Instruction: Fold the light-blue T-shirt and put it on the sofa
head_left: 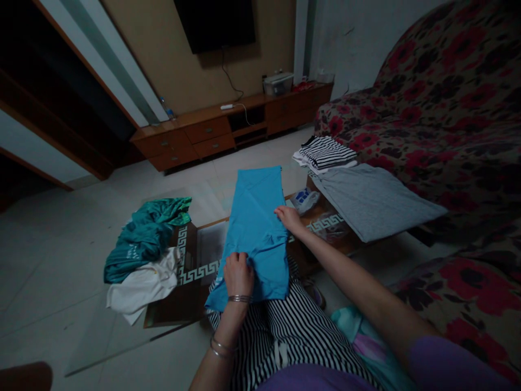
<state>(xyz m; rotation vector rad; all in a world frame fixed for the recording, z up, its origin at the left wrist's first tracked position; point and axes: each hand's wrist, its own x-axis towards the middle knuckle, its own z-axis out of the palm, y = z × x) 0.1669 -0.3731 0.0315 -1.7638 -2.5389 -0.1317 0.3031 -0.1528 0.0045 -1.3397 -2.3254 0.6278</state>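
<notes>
A bright blue shirt (pixel 260 201), folded into a long narrow strip, lies over the glass table and reaches onto my lap. Wrinkles gather in its nearer half, and a small white mark shows near its lower left corner. My left hand (pixel 239 276) has its fingers curled on the nearer left part of the cloth; the fingertips are partly hidden. At the right edge, about halfway along, my right hand (pixel 290 219) pinches the cloth between thumb and fingers.
On the glass table's left lie a crumpled green garment (pixel 148 231) and a white garment (pixel 148 285). To the right are a folded grey garment (pixel 374 198), a striped garment (pixel 329 152) and a plastic bag (pixel 305 200). A flowered sofa (pixel 431 130) borders the right side.
</notes>
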